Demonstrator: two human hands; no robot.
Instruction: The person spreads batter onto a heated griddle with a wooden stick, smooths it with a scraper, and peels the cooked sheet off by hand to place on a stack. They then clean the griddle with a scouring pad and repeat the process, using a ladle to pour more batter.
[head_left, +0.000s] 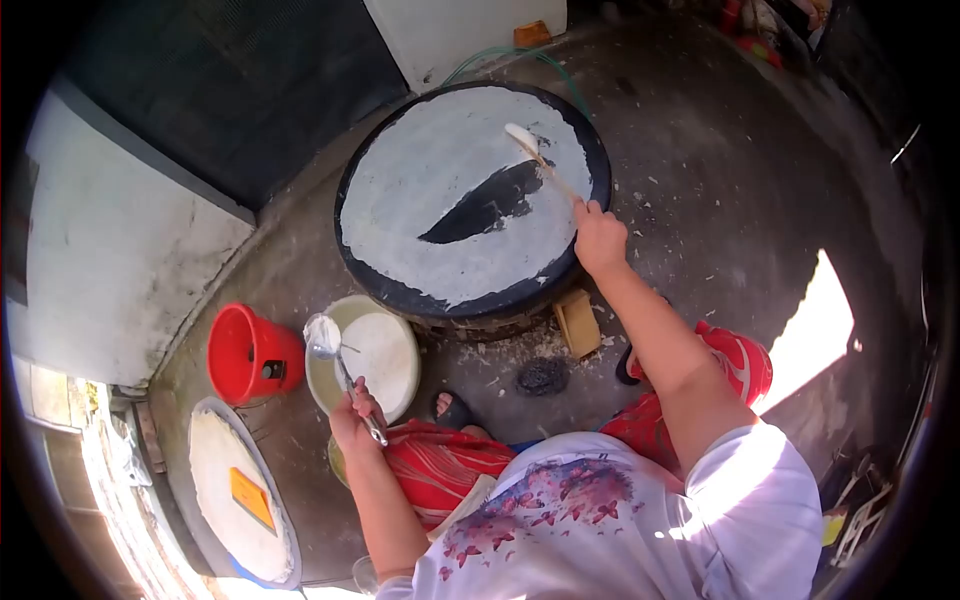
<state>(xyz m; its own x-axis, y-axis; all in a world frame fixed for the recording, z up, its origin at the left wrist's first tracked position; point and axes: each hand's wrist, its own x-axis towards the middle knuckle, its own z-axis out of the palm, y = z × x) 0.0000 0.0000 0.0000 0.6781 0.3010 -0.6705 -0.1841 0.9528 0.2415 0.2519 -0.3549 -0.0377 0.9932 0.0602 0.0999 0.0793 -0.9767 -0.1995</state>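
My right hand (600, 238) is closed on the thin handle of a wooden spatula (545, 165). The spatula's white-coated end rests over the far right part of a large round black griddle (597, 215). White batter (410, 180) covers most of the griddle top, with a bare dark patch near the middle. My left hand (355, 415) grips a metal ladle (348, 372) by its handle. The ladle's bowl, coated with white batter, is above the left rim of a pale basin (408, 385) that holds white liquid batter.
A red bucket (228, 350) stands left of the basin. Below it lies a round tray (288, 560) with a white sheet and a yellow scraper (252, 497) on it. A wooden board (578, 322) leans by the griddle's base. A dark lump (542, 376) lies on the floor.
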